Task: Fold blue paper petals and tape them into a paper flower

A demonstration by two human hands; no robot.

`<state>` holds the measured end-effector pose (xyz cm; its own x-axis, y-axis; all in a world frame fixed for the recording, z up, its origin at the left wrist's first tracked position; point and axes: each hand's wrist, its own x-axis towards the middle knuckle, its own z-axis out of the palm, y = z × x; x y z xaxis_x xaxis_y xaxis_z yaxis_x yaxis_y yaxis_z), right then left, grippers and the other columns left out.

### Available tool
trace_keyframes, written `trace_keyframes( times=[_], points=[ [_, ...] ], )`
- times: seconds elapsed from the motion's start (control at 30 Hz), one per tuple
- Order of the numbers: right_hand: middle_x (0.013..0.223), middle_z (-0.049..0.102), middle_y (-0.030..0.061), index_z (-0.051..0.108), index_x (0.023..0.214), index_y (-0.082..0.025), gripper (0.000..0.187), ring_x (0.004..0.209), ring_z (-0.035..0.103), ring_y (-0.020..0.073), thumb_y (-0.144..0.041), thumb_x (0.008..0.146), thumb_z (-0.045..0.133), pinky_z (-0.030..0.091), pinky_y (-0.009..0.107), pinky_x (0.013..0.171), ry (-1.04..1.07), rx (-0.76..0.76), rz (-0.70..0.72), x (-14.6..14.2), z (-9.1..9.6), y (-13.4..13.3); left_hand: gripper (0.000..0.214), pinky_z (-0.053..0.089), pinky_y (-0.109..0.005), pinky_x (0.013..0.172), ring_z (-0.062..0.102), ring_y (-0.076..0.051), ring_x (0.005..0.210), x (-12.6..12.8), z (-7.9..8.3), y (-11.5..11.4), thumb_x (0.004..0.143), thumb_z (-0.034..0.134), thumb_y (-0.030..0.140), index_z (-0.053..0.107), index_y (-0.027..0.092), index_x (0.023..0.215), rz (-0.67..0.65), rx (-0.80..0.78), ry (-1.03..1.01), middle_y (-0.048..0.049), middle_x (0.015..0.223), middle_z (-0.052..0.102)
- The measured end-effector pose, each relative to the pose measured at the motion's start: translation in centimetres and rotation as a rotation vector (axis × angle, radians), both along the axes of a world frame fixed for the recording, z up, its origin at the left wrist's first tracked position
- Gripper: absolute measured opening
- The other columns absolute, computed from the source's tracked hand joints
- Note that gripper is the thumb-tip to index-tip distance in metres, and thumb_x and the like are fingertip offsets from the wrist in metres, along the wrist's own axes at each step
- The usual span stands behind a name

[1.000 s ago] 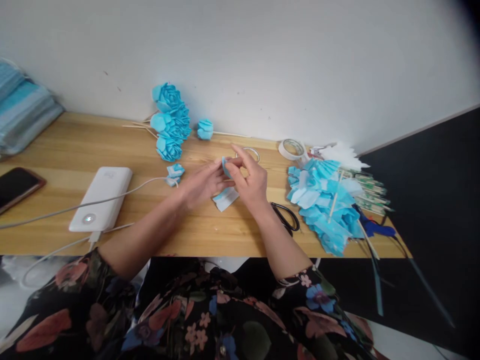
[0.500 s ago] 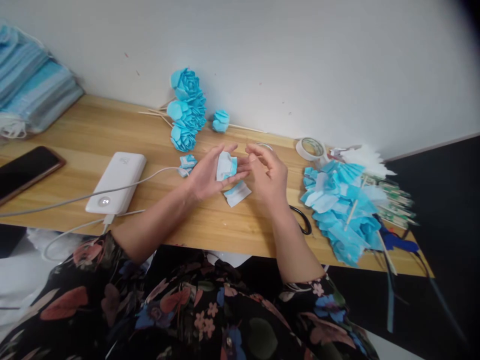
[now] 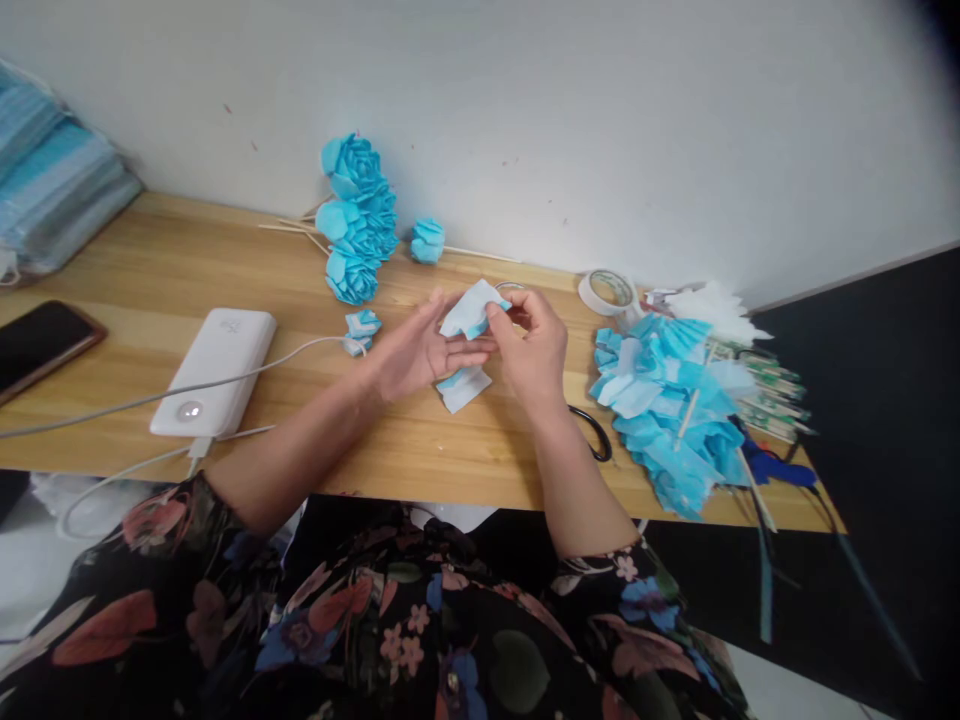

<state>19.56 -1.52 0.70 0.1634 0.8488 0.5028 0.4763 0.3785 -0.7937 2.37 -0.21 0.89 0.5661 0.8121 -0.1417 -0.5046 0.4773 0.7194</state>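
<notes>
Between finger and thumb of my right hand (image 3: 534, 345) is a small white and pale-blue piece of mask fabric (image 3: 474, 309), pinched at its right end. My left hand (image 3: 420, 350) is open, palm up, with its fingers stretched out just below the fabric. On the table under my hands lies another folded blue-and-white piece (image 3: 463, 388). A small folded blue piece (image 3: 361, 330) rests left of my left hand. Beyond my hands are several blue fabric roses (image 3: 356, 215) on thin sticks and one smaller blue flower (image 3: 427, 240) on a stick.
A pile of blue fabric pieces (image 3: 667, 400) and a tape roll (image 3: 606, 292) are on the right, with a blue-handled tool (image 3: 776, 467) at the edge. A black loop handle (image 3: 595, 432) shows beside my right forearm. Leftward are a power bank (image 3: 217, 370), phone (image 3: 45, 345) and stacked masks (image 3: 64, 175).
The fabric piece has gone from lying in my left palm to being pinched and lifted by my right hand. My left hand stays open below it. The view has shifted slightly.
</notes>
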Motion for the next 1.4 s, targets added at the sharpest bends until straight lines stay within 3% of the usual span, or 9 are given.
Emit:
trace_keyframes(
  times=[0.2,0.33,0.43,0.57,0.77,0.9,1.03,1.17,1.4],
  points=[
    [0.093,0.068,0.0001,0.062,0.100,-0.028,0.010,0.084,0.067,0.0171,-0.036,0.094,0.065,0.060,0.037,0.082,0.141,-0.036,-0.024,0.1,-0.7,0.4,0.083,0.064,-0.036,0.097,0.082,-0.025,0.106,0.0,-0.1,-0.5,0.087,0.090,0.033,0.049,0.025,0.159,-0.011,0.071,-0.028,-0.0105,0.118,0.082],
    [0.086,0.063,-0.0022,0.060,0.126,-0.029,0.032,0.079,0.066,0.0173,-0.032,0.095,0.063,0.059,0.037,0.077,0.135,-0.073,-0.027,-0.3,-1.3,0.4,0.099,0.064,-0.035,0.095,0.082,-0.021,0.097,0.2,-0.7,-0.5,0.077,0.094,0.013,0.045,0.028,0.161,0.042,0.090,0.009,-0.0042,0.107,0.082],
    [0.083,0.061,-0.0036,0.057,0.139,-0.030,0.044,0.075,0.065,0.0170,-0.029,0.096,0.063,0.060,0.037,0.075,0.084,-0.112,0.008,-0.7,-1.4,0.1,0.095,0.065,-0.038,0.094,0.082,-0.019,0.088,0.2,-1.2,-0.1,0.079,0.086,0.006,0.043,0.026,0.161,0.149,0.082,0.077,-0.0009,0.097,0.080],
    [0.086,0.067,-0.0028,0.057,0.143,-0.029,0.052,0.076,0.067,0.0176,-0.024,0.093,0.065,0.061,0.039,0.078,0.031,-0.095,0.035,-1.4,-1.2,-0.3,0.080,0.064,-0.032,0.080,0.077,-0.015,0.075,0.1,-1.2,0.5,0.088,0.075,0.008,0.042,0.020,0.159,0.279,0.033,0.121,0.0020,0.085,0.077],
    [0.092,0.076,-0.0018,0.053,0.153,-0.034,0.058,0.081,0.072,0.0189,-0.026,0.096,0.065,0.063,0.040,0.085,-0.013,-0.163,0.185,-1.4,-0.4,-1.0,0.065,0.057,-0.024,0.069,0.072,-0.011,0.070,-0.2,-0.3,0.8,0.087,0.069,0.006,0.050,0.016,0.148,0.356,0.047,0.167,0.0029,0.082,0.075],
    [0.124,0.080,0.0044,0.057,0.150,-0.035,0.049,0.116,0.074,0.0242,-0.026,0.102,0.054,0.061,0.048,0.103,-0.099,-0.062,0.216,0.0,0.6,-1.0,0.056,0.050,-0.025,0.059,0.065,-0.010,0.056,-0.6,0.4,0.9,0.086,0.066,0.007,0.054,0.015,0.141,0.393,0.092,0.282,0.0038,0.074,0.072],
    [0.153,0.067,0.0032,0.060,0.145,-0.037,0.058,0.145,0.060,0.0306,-0.015,0.091,0.057,0.050,0.061,0.121,-0.315,0.062,0.278,1.3,1.0,-0.5,0.052,0.045,-0.024,0.055,0.060,-0.010,0.052,-0.9,0.7,0.9,0.088,0.066,0.011,0.058,0.015,0.138,0.389,0.154,0.375,0.0051,0.070,0.068],
    [0.159,0.062,0.0022,0.064,0.138,-0.038,0.059,0.152,0.054,0.0326,-0.011,0.086,0.061,0.041,0.066,0.129,-0.416,0.115,0.291,1.5,1.0,-0.3,0.048,0.044,-0.023,0.054,0.056,-0.008,0.052,-1.0,0.6,0.8,0.086,0.071,0.017,0.062,0.018,0.134,0.359,0.225,0.370,0.0062,0.071,0.065],
    [0.151,0.065,0.0009,0.075,0.110,-0.035,0.024,0.147,0.056,0.0315,-0.019,0.093,0.069,0.041,0.064,0.127,-0.422,0.141,0.367,0.8,1.1,-0.5,0.043,0.041,-0.021,0.052,0.055,-0.007,0.053,-0.6,-0.1,0.7,0.084,0.077,0.015,0.067,0.018,0.126,0.277,0.270,0.330,0.0065,0.068,0.062]
  ],
)
